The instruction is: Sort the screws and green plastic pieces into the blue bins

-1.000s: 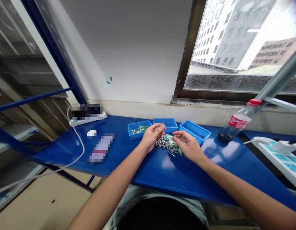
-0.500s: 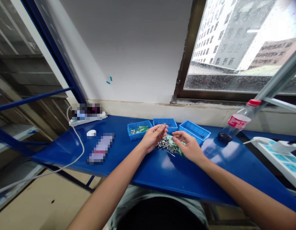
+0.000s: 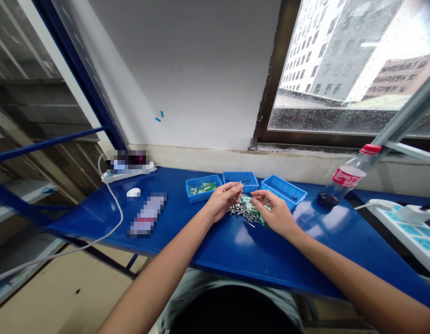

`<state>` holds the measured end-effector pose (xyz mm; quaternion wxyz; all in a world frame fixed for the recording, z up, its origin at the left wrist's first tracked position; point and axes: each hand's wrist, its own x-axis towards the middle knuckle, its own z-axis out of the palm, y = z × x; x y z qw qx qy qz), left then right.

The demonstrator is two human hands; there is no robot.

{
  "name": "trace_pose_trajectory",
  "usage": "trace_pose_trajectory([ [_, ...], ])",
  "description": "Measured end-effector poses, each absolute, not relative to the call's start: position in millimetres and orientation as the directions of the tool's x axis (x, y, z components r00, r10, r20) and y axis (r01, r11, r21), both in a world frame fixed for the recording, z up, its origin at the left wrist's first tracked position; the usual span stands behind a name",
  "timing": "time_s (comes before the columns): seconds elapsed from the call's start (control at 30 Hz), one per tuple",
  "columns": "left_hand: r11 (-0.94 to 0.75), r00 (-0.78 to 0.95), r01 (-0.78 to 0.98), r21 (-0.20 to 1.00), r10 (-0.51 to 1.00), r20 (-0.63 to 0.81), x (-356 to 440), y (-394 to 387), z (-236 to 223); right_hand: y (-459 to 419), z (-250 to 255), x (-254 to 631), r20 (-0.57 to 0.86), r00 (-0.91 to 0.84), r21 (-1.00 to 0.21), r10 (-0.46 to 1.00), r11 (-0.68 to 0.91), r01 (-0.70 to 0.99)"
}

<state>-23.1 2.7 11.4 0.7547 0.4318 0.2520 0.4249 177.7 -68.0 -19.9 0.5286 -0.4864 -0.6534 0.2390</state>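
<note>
No legible text; red bottle label (image 3: 348,176) lettering blurred.

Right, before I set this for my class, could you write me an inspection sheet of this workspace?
Surface: blue tabletop, glossy with light reflections.
Parts: loose metal pieces heaped beside green pieces; three blue boxes behind, the left box holding green pieces.
Clutter: red-capped bottle at right; small white object and blurred item at left.
Hands: left hand pinched, its contents too small to tell; right hand by the heap, fingertips apart.
Cables: white cable crosses the table's left side; power strip at right.
Surroundings: pale wall, window with droplets.
</note>
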Motion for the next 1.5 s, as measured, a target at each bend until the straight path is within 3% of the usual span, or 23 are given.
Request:
trace_pose_trajectory([
  [0.33,0.193,0.488,-0.244,0.951,0.871,-0.051,-20,4,1,-67,-20,177,0.458,0.026,-0.817,0.889,0.409,0.407],
  [0.43,0.194,0.423,-0.242,0.951,0.903,-0.077,-20,7,-1,-69,-15,177,0.512,0.0,-0.746,0.859,0.445,0.495],
  [0.53,0.186,0.386,-0.308,0.933,0.921,-0.056,-21,10,2,-81,-6,169,0.625,-0.246,-0.534,0.741,0.636,0.557],
  [0.63,0.194,0.382,-0.357,0.914,0.923,-0.046,-23,11,5,-100,-3,149,0.529,-0.668,-0.339,0.524,0.852,0.4],
  [0.7,0.197,0.385,-0.363,0.911,0.922,-0.045,-23,11,5,-109,-7,133,0.428,-0.822,-0.291,0.375,0.919,0.268],
  [0.8,0.202,0.393,-0.355,0.913,0.918,-0.05,-24,11,4,-110,-17,121,0.36,-0.868,-0.29,0.343,0.925,0.245],
  [1.0,0.205,0.426,-0.319,0.925,0.903,-0.054,-23,10,4,-91,-21,141,0.461,-0.804,-0.205,0.375,0.927,0.315],
  [1.07,0.199,0.436,-0.289,0.936,0.898,-0.056,-23,9,4,-87,-18,151,0.533,-0.695,-0.291,0.483,0.876,0.385],
  [1.17,0.128,0.438,-0.234,0.964,0.899,-0.013,-22,8,2,-79,-13,163,0.633,-0.309,-0.517,0.71,0.684,0.514],
  [1.27,0.024,0.479,-0.173,0.985,0.876,0.062,-20,7,-3,-70,-10,174,0.62,0.01,-0.682,0.785,0.533,0.501],
  [1.5,-0.098,0.628,-0.073,0.993,0.768,0.122,-17,-2,-3,-60,-18,181,0.489,0.19,-0.84,0.851,0.401,0.365],
])
